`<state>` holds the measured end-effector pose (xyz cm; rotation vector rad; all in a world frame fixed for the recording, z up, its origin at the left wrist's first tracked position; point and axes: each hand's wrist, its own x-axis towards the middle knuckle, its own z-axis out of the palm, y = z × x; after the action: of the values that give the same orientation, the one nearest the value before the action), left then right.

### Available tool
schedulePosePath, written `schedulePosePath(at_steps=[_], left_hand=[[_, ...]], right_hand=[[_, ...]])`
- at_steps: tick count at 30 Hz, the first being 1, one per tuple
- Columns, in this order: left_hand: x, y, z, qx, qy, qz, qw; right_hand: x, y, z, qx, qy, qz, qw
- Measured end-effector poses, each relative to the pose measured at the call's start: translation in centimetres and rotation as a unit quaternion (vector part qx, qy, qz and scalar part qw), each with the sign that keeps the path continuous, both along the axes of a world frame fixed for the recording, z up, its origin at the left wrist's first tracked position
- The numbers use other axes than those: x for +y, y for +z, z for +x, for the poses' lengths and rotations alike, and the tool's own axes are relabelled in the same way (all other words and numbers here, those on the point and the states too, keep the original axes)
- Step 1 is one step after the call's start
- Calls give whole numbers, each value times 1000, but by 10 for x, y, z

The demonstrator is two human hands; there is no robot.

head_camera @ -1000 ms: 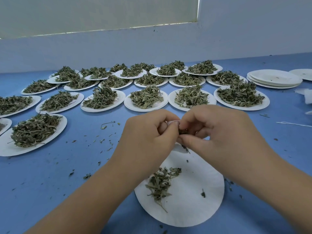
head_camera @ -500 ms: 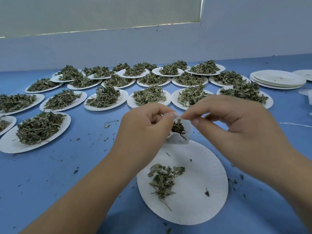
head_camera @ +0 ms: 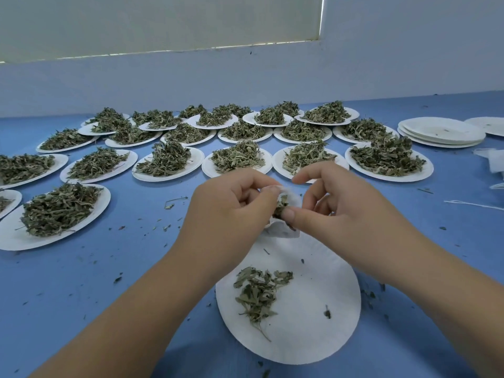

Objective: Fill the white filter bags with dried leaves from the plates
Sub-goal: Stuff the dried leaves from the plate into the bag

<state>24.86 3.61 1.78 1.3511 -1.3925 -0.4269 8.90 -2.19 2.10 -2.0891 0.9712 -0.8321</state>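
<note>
The grip of the left hand [head_camera: 231, 211] is pinched on the white filter bag [head_camera: 294, 199], thumb and curled fingers closed on the left edge of its mouth. The grip of the right hand [head_camera: 341, 211] closes on the bag from the other side: its thumb lies across the dried leaves [head_camera: 281, 204] that fill the mouth, its lower fingers curl behind the bag's right edge, and its forefinger is lifted clear above. How far those hidden fingers touch the paper cannot be told. The bag is held upright in the air between the two hands, with its bottom hanging just over the far rim of the near paper plate [head_camera: 313, 323]. That plate lies on the blue tabletop [head_camera: 109, 282] between the forearms and bears only a small loose heap of leaves [head_camera: 257, 291] left of its middle and a few crumbs. Leaf crumbs [head_camera: 117, 279] are strewn over the tabletop around it. Farther off, in rows from the left edge across to the right, stand many heaped plates [head_camera: 11, 238], each piled with dried leaves, several overlapping at the back. To the right of them sits a stack of empty plates [head_camera: 441, 130], with another empty one cut off by the frame. Near the right edge lie some white spare bags [head_camera: 493, 162] and a white string [head_camera: 474, 205]. A pale wall [head_camera: 245, 77] rises behind the tabletop.
</note>
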Motion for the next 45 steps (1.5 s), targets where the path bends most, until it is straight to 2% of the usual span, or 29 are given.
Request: schedulePosePath(at_steps=[5, 11, 13, 15, 17, 20, 23, 28, 34, 41, 45], left_hand=[[3, -2, -8, -45, -36, -2, 998], [0, 3, 5, -53, 12, -39, 998], [-1, 7, 12, -28, 31, -52, 998], [-2, 9, 19, 12, 52, -64, 997], [-4, 10, 23, 33, 70, -74, 994], [-5, 10, 25, 41, 87, -83, 992], [-5, 10, 24, 29, 85, -79, 993], [-6, 10, 22, 21, 85, -75, 993], [-6, 9, 23, 20, 83, -71, 994], [-6, 8, 22, 24, 75, -65, 995], [-7, 8, 22, 28, 76, -61, 995]], right_hand=[[-6, -7, 11, 13, -11, 10, 1000], [-4, 0, -1, -25, -3, 1, 1000], [-3, 4, -6, -28, -7, -16, 999], [1, 6, -9, 19, 12, -25, 999], [7, 3, -8, 112, 61, -35, 991], [17, -7, -2, 228, 175, -85, 954], [26, -15, 4, 243, 254, -140, 926], [28, -20, 6, 262, 288, -202, 899], [16, -13, -4, 254, 282, -156, 912], [-5, 7, -28, 249, 246, -62, 935], [-13, 16, -40, 304, 252, -10, 919]])
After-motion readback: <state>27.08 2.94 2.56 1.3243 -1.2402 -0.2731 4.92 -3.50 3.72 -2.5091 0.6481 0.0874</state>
